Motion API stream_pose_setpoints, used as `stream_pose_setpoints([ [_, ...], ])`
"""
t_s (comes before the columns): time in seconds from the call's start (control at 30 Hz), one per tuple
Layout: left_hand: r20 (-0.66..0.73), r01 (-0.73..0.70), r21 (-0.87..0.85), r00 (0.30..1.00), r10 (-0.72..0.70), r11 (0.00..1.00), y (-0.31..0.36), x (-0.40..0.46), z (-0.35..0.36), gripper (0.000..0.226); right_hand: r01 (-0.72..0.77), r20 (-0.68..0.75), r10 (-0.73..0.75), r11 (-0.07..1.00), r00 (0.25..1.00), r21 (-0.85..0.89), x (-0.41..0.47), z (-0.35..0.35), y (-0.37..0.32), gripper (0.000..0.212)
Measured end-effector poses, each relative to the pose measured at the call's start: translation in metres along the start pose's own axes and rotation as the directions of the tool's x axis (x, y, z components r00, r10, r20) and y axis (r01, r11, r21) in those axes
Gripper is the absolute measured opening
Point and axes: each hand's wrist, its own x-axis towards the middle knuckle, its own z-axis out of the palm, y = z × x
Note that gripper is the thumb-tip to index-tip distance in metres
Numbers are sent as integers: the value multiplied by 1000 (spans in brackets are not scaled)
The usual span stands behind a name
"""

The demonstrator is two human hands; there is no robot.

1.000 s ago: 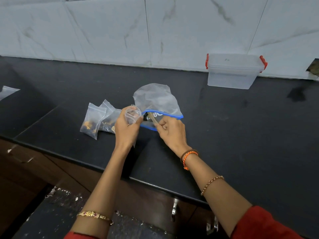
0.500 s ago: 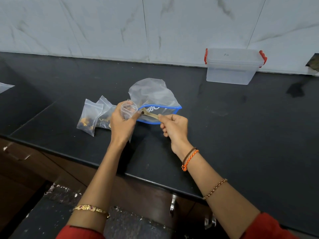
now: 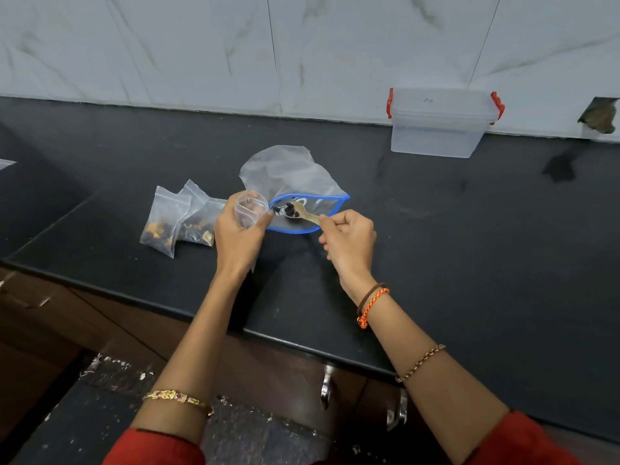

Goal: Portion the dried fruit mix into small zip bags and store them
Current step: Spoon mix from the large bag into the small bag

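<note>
My left hand (image 3: 239, 237) grips a small clear zip bag (image 3: 249, 209) with its mouth held open and facing up. My right hand (image 3: 349, 245) pinches the handle of a wooden spoon (image 3: 303, 213). The spoon's bowl carries a few dark pieces of dried fruit and hangs just right of the small bag's mouth, over the mouth of the large blue-rimmed bag (image 3: 295, 182) lying on the black counter (image 3: 469, 246). Two filled small zip bags (image 3: 181, 218) lie to the left of my left hand.
A clear lidded box with red clips (image 3: 439, 124) stands against the white tiled wall at the back right. A dark stain (image 3: 558, 169) marks the counter to its right. The counter's front edge runs just under my wrists, with cabinet handles (image 3: 325, 391) below.
The spoon has come out of the large bag loaded with dark fruit and now sits beside the small bag's mouth. My right hand drew back to the right. My left hand kept the small bag open.
</note>
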Motion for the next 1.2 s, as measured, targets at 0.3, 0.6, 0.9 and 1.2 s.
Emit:
stream_pose_setpoints([
  [0.3,130,-16,-31,991,20,999,1,-2,-1,25,64,130,-55,996,990,-70,-20,24,-2,20],
  [0.6,65,3,4,998,-3,1000,-1,-6,-8,27,-288,149,251,894,956,344,-17,4,-10,20],
  [0.9,61,44,153,997,-54,987,2,-13,4,27,-232,56,229,887,972,400,-9,-47,-10,24],
  [1.2,66,-10,334,998,-13,943,14,-23,18,41,-219,70,208,891,976,399,-4,-91,-13,16],
])
